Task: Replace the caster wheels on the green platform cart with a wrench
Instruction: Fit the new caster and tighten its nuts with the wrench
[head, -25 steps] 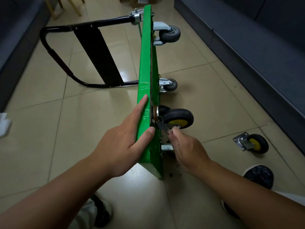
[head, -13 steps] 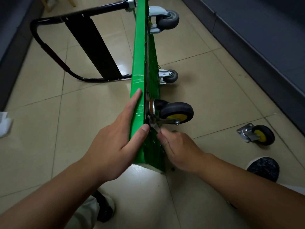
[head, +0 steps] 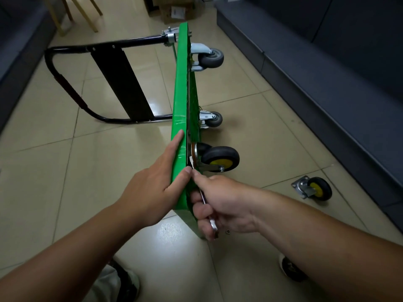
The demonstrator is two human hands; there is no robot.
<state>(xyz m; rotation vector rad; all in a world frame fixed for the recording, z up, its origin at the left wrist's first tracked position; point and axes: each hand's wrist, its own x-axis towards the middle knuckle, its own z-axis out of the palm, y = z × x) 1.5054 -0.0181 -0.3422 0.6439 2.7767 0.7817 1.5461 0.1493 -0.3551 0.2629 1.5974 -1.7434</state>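
The green platform cart (head: 180, 88) stands on its long edge on the tiled floor, its underside facing right. My left hand (head: 152, 186) clasps the near top edge, fingers flat on the deck side and thumb over the rim. My right hand (head: 220, 203) grips a silver wrench (head: 209, 216) whose head reaches up to the mounting plate of a black caster with a yellow hub (head: 219, 159). Two grey casters (head: 211, 58) (head: 212, 119) sit farther along the underside. A loose yellow-hub caster (head: 314, 188) lies on the floor to the right.
The black folding handle (head: 91, 83) lies flat on the floor to the left. A small nut (head: 228, 231) lies on the tile by my right hand. A dark sofa base (head: 327, 79) runs along the right. Chair legs (head: 72, 16) and cardboard boxes (head: 174, 9) stand at the back. My shoes are below.
My right hand has slid down the cart's underside and swung the wrench handle toward me. The left hand keeps its hold on the rim. The view has pulled back.
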